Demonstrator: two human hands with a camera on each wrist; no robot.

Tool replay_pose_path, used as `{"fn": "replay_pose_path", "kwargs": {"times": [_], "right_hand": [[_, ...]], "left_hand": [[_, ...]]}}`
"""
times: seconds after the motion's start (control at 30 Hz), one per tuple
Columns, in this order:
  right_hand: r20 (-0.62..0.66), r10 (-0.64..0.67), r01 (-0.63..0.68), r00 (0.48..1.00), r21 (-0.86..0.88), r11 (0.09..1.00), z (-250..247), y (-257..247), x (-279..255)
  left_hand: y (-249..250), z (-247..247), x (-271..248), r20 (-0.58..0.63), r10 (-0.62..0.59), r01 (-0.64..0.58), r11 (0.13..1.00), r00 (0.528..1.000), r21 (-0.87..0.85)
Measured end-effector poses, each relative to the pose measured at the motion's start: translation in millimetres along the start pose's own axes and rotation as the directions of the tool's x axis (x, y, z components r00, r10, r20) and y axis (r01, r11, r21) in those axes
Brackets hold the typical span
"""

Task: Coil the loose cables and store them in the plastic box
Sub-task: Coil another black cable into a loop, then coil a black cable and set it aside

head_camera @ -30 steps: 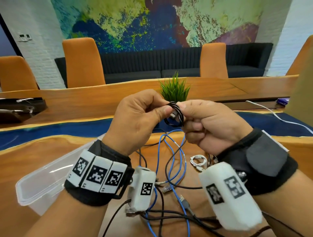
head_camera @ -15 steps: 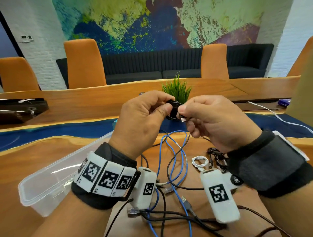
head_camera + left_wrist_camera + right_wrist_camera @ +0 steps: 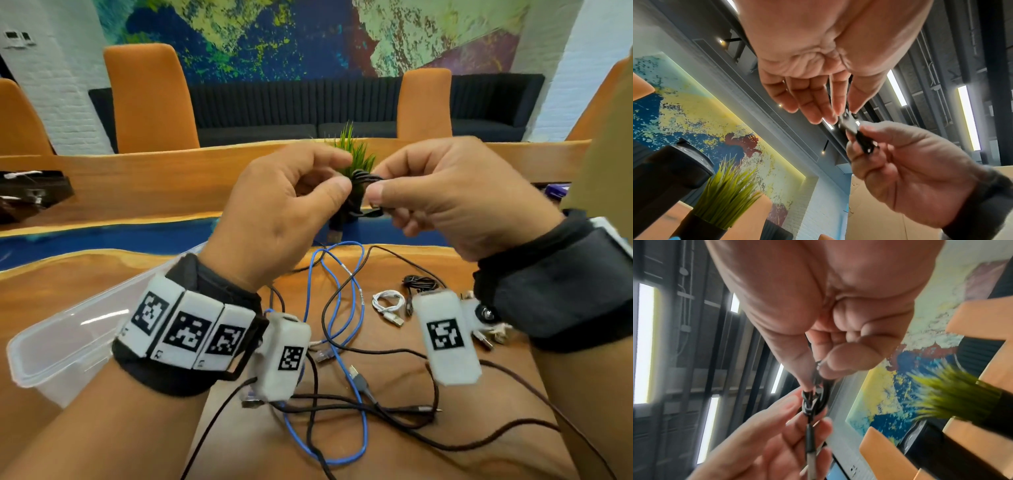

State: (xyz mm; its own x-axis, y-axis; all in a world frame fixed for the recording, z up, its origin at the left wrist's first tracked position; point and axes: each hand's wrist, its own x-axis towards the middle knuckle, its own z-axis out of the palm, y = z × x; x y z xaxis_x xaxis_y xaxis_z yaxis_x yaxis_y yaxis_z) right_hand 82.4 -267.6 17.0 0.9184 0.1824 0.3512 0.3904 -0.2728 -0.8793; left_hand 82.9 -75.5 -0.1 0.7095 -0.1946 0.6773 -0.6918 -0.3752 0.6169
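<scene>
A small black cable coil (image 3: 363, 180) hangs in the air between my hands, above the table. My right hand (image 3: 376, 183) pinches the coil (image 3: 815, 396) between thumb and forefinger. My left hand (image 3: 344, 175) pinches the coil's plug end (image 3: 849, 122) with its fingertips (image 3: 835, 113); the other fingers are loosely curled. The clear plastic box (image 3: 44, 346) stands open at the left, partly behind my left wrist. Loose cables lie on the table below: a blue one (image 3: 342, 308) and tangled black ones (image 3: 383, 409).
A small white coiled cable (image 3: 388, 303) and a black bundle (image 3: 419, 282) lie by my right wrist. A potted grass plant (image 3: 356, 154) stands just behind the hands. The wooden table (image 3: 68, 284) has a blue strip across it; orange chairs stand behind.
The black coil has turned from an upright ring to a flatter bundle seen edge-on. Both hands have risen a little and my left fingers now hold its plug end.
</scene>
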Motion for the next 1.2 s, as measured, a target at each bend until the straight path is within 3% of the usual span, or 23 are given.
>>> {"fn": "replay_pose_path", "kwargs": {"times": [0.17, 0.33, 0.47, 0.5, 0.6, 0.67, 0.73, 0.8, 0.93, 1.07, 1.13, 1.2], "right_hand": [[-0.077, 0.14, -0.153, 0.987, -0.206, 0.967, -20.3, 29.6, 21.0], [0.023, 0.446, -0.375, 0.895, -0.503, 0.779, -25.6, 76.2, 35.6], [0.032, 0.529, -0.411, 0.848, -0.591, 0.694, -25.9, 84.5, 31.1], [0.014, 0.5, -0.367, 0.866, -0.66, 0.655, -25.5, 82.6, 30.5], [0.001, 0.285, -0.125, 0.959, -0.898, 0.422, -22.5, 65.4, 26.5], [0.083, 0.234, -0.04, 0.969, -0.878, 0.476, -16.2, 45.6, 16.6], [0.245, 0.279, 0.04, 0.929, -0.814, 0.58, -7.8, 25.8, 0.1], [0.398, 0.362, 0.089, 0.843, -0.766, 0.636, -2.4, 9.1, -19.4], [0.505, 0.476, 0.147, 0.72, -0.781, 0.607, -2.4, -3.4, -59.7], [0.572, 0.604, 0.226, 0.555, -0.802, 0.553, 7.6, -4.4, -98.3], [0.586, 0.6, 0.329, 0.545, -0.808, 0.489, 24.8, -1.4, -113.5], [0.58, 0.56, 0.355, 0.592, -0.811, 0.465, 46.4, 2.7, -124.7]], "left_hand": [[-2.6, -14.2, 5.9, -0.111, -0.061, 0.06, 0.998, 0.992, -0.012], [-0.2, -25.6, 9.8, -0.159, -0.089, 0.086, 0.996, 0.983, -0.024], [6.8, -33.1, 8.9, -0.151, -0.057, 0.06, 0.998, 0.987, 0.013], [7.7, -34.4, 8.9, -0.15, -0.051, 0.055, 0.998, 0.987, 0.022], [9.6, -38.0, 8.7, -0.145, -0.042, 0.047, 0.999, 0.989, 0.028], [11.9, -40.6, 8.0, -0.141, -0.027, 0.033, 0.999, 0.99, 0.038], [13.7, -44.5, 7.2, -0.136, -0.011, 0.019, 0.998, 0.991, 0.053], [15.1, -47.8, 6.7, -0.127, -0.001, 0.011, 0.997, 0.992, 0.075], [12.9, -50.7, 3.6, -0.103, -0.024, 0.033, 0.996, 0.994, 0.088], [21.9, -49.7, 0.7, -0.034, -0.018, 0.02, 0.998, 0.999, 0.065], [27.2, -48.0, -0.9, -0.004, 0.002, -0.002, 0.998, 1.0, 0.063], [30.1, -47.8, -2.6, 0.035, 0.014, -0.018, 0.995, 0.999, 0.095]]}}
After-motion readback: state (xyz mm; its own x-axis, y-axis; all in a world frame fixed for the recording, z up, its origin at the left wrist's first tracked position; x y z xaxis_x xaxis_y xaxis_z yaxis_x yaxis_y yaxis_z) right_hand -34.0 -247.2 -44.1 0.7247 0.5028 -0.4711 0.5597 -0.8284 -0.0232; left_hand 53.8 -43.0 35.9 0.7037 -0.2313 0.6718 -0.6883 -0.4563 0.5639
